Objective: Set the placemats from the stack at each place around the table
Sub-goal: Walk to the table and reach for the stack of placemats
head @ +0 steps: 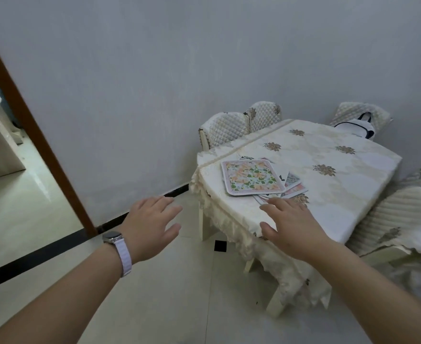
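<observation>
A loose stack of placemats (pixel 252 177) lies near the left corner of the table (pixel 341 184), which wears a cream flowered cloth. The top mat has an orange and green flower print with a pink border; edges of several others stick out from under it on the right. My right hand (pixel 291 224) hovers over the table's near edge just below the stack, fingers straight and spread, holding nothing. My left hand (pixel 152 224), with a watch on the wrist, is stretched out over the floor left of the table, fingers spread and empty.
Quilted chair backs (pixel 229 130) stand at the table's far side by the grey wall, another chair (pixel 398 219) at the right. A dark and white bag (pixel 358 126) hangs behind the far edge. A brown door frame (pixel 35 137) rises at left over a tiled floor.
</observation>
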